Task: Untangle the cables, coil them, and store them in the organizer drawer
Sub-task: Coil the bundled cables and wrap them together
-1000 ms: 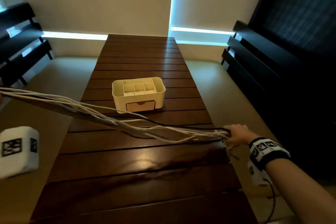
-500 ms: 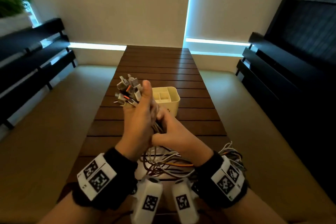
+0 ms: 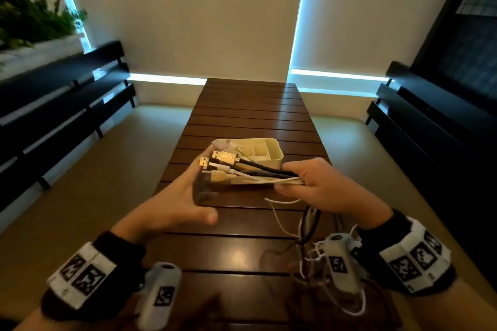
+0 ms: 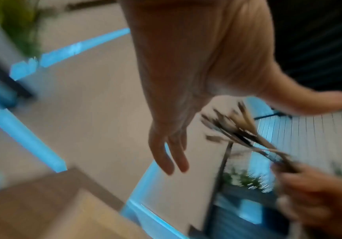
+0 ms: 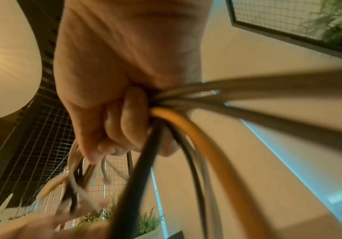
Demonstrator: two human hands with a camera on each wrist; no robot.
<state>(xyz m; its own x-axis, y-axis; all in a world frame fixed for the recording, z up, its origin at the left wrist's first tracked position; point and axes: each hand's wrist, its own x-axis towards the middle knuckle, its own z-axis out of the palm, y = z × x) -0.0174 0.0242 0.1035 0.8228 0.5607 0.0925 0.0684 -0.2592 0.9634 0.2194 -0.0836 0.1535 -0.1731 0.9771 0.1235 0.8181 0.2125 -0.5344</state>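
Observation:
My right hand (image 3: 304, 183) grips a bundle of black, white and orange cables (image 3: 258, 173) held level above the table; its curled fingers (image 5: 123, 122) wrap them in the right wrist view. The plug ends (image 3: 220, 158) point left. My left hand (image 3: 188, 191) is flat with straight fingers, its palm facing the plugs, touching or nearly touching them. The blurred left wrist view shows the straight fingers (image 4: 170, 155) beside the plug ends (image 4: 233, 129). The slack of the cables (image 3: 309, 226) hangs below my right hand. The white organizer (image 3: 269, 153) stands behind the bundle; its drawer is hidden.
The dark slatted wooden table (image 3: 242, 223) runs away from me. Dark benches stand at left (image 3: 53, 105) and right (image 3: 430, 115). A planter with green plants (image 3: 32, 24) sits at far left.
A second ago the cables were stretched wide between my hands. Then both hands held the bundle upright. Now my left hand has let go and opened, and the bundle lies level in my right hand.

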